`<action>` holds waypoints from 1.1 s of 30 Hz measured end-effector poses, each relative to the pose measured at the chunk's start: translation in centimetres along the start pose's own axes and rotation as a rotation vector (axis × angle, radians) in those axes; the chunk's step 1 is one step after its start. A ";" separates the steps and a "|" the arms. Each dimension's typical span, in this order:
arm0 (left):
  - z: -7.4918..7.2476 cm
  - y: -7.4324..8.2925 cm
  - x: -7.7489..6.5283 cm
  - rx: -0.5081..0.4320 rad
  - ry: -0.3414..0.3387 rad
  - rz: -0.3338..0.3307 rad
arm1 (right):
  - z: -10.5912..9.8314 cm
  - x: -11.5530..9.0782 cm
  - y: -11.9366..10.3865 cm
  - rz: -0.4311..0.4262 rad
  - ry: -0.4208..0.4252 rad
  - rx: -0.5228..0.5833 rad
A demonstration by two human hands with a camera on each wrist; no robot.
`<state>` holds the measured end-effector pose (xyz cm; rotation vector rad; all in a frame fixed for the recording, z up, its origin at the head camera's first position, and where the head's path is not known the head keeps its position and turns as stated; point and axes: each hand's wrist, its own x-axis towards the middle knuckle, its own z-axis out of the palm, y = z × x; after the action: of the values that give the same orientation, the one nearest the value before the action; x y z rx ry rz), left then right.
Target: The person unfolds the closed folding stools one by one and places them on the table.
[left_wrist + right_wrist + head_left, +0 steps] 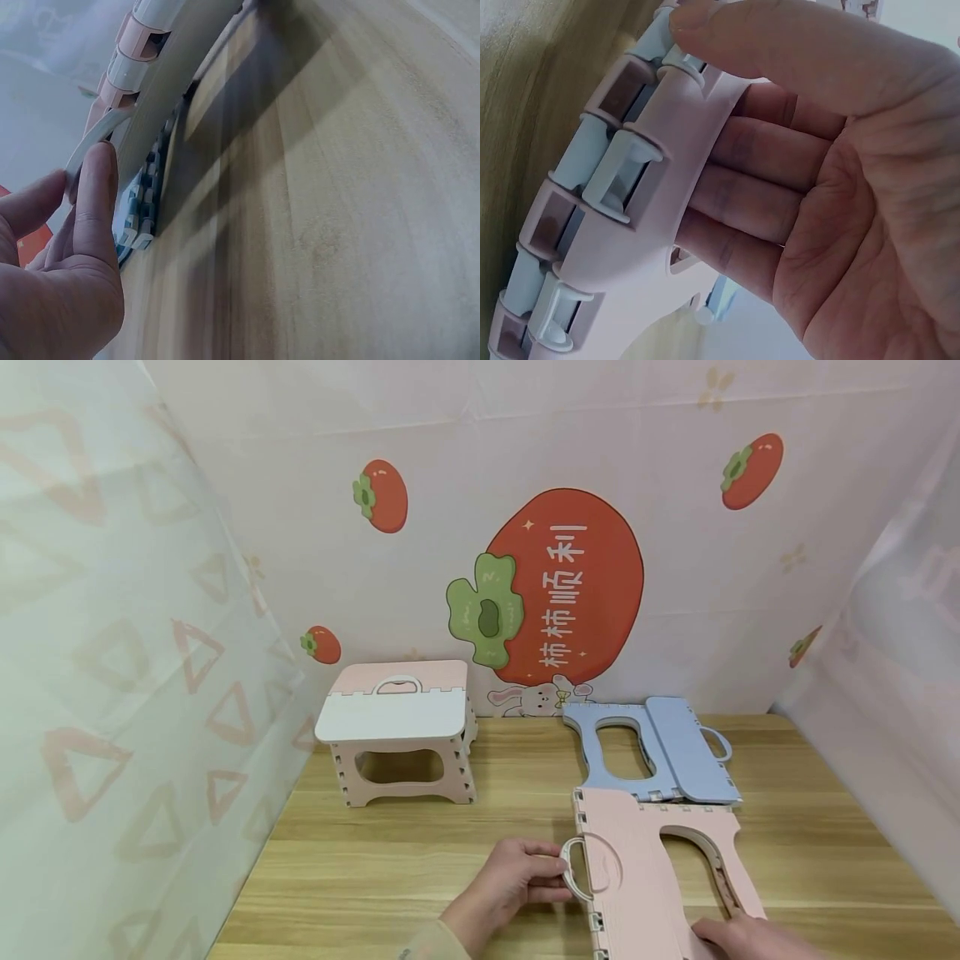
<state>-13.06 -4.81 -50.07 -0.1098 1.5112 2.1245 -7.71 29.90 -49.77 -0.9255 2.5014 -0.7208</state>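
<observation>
A pink folding stool (pixel 633 885), folded flat, is held up off the wooden table at the lower right in the head view. My left hand (pixel 513 878) pinches its white carrying handle (pixel 567 875) between thumb and fingers. In the left wrist view the stool's hinged edge (pixel 129 71) hangs above the tabletop and casts a shadow. At the stool's near side my right hand (pixel 750 938) grips the panel beside the oval leg opening. The right wrist view shows its fingers (pixel 757 150) curled through that opening, with the thumb over the hinged edge.
On the table (pixel 510 793), an unfolded pink-and-white stool (pixel 393 718) stands at the back left. A folded blue stool (pixel 686 752) lies at the back right, just beyond the held one. Printed fabric walls (pixel 420 585) enclose the back and sides.
</observation>
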 end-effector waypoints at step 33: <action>-2.1 3.9 -1.9 -0.061 -0.013 0.096 | -0.1 3.1 -4.4 -0.190 0.099 -0.064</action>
<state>-13.69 -8.31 -46.78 -0.0451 1.4717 2.2429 -7.82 24.93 -47.62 -1.1904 2.5590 -0.7659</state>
